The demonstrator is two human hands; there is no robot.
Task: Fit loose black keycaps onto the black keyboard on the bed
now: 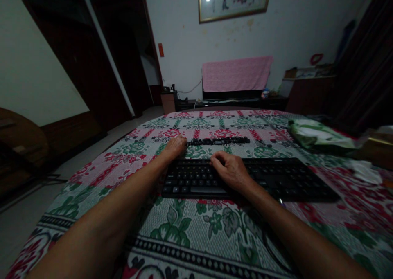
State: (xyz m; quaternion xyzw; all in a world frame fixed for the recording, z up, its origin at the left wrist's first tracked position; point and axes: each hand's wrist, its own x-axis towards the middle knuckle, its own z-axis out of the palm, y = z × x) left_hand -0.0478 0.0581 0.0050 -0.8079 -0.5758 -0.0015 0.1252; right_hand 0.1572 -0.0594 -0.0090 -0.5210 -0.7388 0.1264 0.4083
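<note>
A black keyboard (196, 180) lies flat on the flowered tablecloth, with bare patches among its keys, most plainly right of the middle. Behind it runs a row of small loose black keycaps (218, 141). My left hand (177, 145) is at the left end of that row, its fingers bent down and closed; whatever they hold is hidden. Over the middle of the keyboard, my right hand (231, 169) has its thumb and fingers drawn together, and I cannot make out anything between them. A dark cable (270, 246) passes under my right forearm.
The patterned tablecloth (172, 230) covers the table. To the right lie a green and white plastic package (319, 136), a crumpled white tissue (365, 171) and a brownish box (377, 148). Beyond the table, a pink cloth (236, 74) hangs over a dark screen on a low stand.
</note>
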